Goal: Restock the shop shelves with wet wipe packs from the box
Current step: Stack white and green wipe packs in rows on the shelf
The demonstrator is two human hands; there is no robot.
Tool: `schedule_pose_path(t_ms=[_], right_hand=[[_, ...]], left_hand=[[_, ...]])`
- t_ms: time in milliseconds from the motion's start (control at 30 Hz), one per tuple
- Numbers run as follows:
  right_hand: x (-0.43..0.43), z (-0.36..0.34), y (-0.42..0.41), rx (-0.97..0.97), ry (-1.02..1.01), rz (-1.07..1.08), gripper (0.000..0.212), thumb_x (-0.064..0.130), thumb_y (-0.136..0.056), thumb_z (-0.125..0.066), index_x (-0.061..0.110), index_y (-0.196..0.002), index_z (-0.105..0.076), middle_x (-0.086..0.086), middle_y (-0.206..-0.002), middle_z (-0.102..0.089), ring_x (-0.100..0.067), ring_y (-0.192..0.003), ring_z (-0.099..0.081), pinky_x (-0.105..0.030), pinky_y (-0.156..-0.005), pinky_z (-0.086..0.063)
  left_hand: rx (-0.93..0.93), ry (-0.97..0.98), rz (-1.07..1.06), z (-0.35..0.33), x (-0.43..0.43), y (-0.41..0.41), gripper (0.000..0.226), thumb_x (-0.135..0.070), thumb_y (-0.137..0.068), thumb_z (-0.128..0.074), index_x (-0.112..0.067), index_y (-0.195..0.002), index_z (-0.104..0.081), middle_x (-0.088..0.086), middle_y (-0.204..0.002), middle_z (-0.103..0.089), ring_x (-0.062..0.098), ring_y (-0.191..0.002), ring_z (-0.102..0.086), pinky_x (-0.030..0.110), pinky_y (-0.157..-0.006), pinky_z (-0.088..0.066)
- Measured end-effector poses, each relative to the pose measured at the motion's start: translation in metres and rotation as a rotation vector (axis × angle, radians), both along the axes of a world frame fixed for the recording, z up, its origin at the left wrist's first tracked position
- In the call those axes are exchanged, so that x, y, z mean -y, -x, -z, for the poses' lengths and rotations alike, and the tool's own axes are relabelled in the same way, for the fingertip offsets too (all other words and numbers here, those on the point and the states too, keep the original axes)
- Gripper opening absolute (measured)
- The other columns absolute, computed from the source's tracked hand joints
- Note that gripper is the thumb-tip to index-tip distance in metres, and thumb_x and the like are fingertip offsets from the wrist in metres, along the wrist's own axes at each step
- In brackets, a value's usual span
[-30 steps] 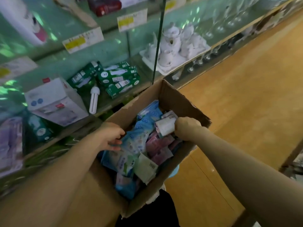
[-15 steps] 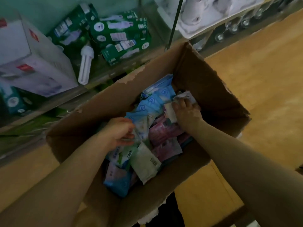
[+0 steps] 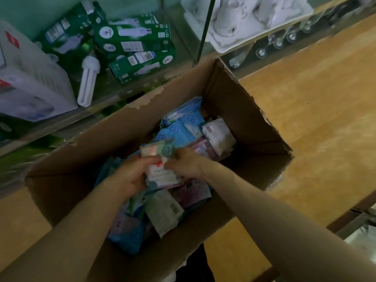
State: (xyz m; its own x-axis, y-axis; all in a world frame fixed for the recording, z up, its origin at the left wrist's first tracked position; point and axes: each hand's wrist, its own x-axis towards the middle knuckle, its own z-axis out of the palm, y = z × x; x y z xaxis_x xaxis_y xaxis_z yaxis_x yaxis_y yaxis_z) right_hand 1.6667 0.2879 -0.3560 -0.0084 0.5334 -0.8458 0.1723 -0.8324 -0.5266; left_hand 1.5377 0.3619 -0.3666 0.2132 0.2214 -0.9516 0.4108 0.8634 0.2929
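An open cardboard box (image 3: 240,110) stands on the floor below me, filled with several wet wipe packs in blue, pink and white. Both my hands are inside it, over the middle of the heap. My left hand (image 3: 130,178) and my right hand (image 3: 185,163) together hold a small stack of packs (image 3: 160,161), pale pink and white with a green one at its far end. A white pack with a barcode (image 3: 218,137) lies at the box's far right corner. Blue packs (image 3: 181,125) lie behind the stack.
A glass shelf runs along the far side of the box. On it lie green bulb boxes (image 3: 132,43), a loose white bulb (image 3: 87,82) and a white carton (image 3: 30,78). A white tea set (image 3: 244,19) and wine glasses (image 3: 274,41) stand to the right. Wooden floor (image 3: 315,98) spreads right.
My right hand left the white pack at the far corner and came to the middle. Both hands now hold a stack of packs together. The view tilted further down into the box.
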Motion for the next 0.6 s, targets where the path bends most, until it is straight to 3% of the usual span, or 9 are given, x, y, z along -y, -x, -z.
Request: schedule_pose_path(t_ms=[100,200,300,467,600], right_hand=[[0.006,0.010,0.016,0.118,0.041,-0.358,0.032,0.028,-0.093,-0.059,0.008,-0.118,-0.055,-0.010,-0.119,-0.059,-0.024,-0.103,-0.059,-0.030,-0.082,-0.050],[0.012,0.021,0.042,0.073,0.155,-0.539,0.049,0.033,-0.090,-0.063,0.008,-0.131,-0.049,-0.011,-0.128,-0.055,-0.027,-0.114,-0.056,-0.032,-0.087,-0.049],[0.015,0.028,0.062,0.129,0.198,-0.627,0.048,0.030,-0.088,-0.066,0.006,-0.127,-0.050,-0.013,-0.124,-0.058,-0.028,-0.110,-0.059,-0.039,-0.091,-0.051],[0.016,0.020,0.043,0.191,0.186,-0.305,0.060,0.026,-0.081,-0.073,0.008,-0.130,-0.046,-0.011,-0.127,-0.056,-0.027,-0.112,-0.058,-0.035,-0.088,-0.052],[0.020,-0.011,0.016,0.252,0.175,-0.013,0.049,0.025,-0.092,-0.060,0.002,-0.132,-0.044,-0.014,-0.124,-0.054,-0.028,-0.106,-0.057,-0.035,-0.085,-0.053]], left_hand=[[-0.114,-0.157,-0.074,0.011,-0.012,0.023,0.029,-0.006,-0.085,-0.068,-0.008,-0.114,-0.064,0.016,-0.102,-0.069,0.028,-0.085,-0.067,0.037,-0.058,-0.059],[-0.114,-0.176,-0.138,0.014,-0.019,0.033,0.037,-0.010,-0.086,-0.068,-0.006,-0.122,-0.061,0.016,-0.104,-0.068,0.030,-0.090,-0.067,0.041,-0.072,-0.055],[-0.123,-0.211,-0.137,0.012,-0.020,0.033,0.033,-0.010,-0.087,-0.067,-0.007,-0.119,-0.061,0.012,-0.092,-0.068,0.024,-0.080,-0.066,0.036,-0.067,-0.054],[-0.135,-0.264,-0.098,0.002,-0.020,0.032,0.033,-0.007,-0.086,-0.067,-0.003,-0.119,-0.061,0.011,-0.086,-0.067,0.023,-0.075,-0.066,0.034,-0.063,-0.053],[-0.111,-0.249,-0.107,-0.018,-0.019,0.028,0.034,-0.005,-0.086,-0.066,-0.002,-0.119,-0.060,0.014,-0.090,-0.067,0.026,-0.078,-0.066,0.037,-0.068,-0.054]])
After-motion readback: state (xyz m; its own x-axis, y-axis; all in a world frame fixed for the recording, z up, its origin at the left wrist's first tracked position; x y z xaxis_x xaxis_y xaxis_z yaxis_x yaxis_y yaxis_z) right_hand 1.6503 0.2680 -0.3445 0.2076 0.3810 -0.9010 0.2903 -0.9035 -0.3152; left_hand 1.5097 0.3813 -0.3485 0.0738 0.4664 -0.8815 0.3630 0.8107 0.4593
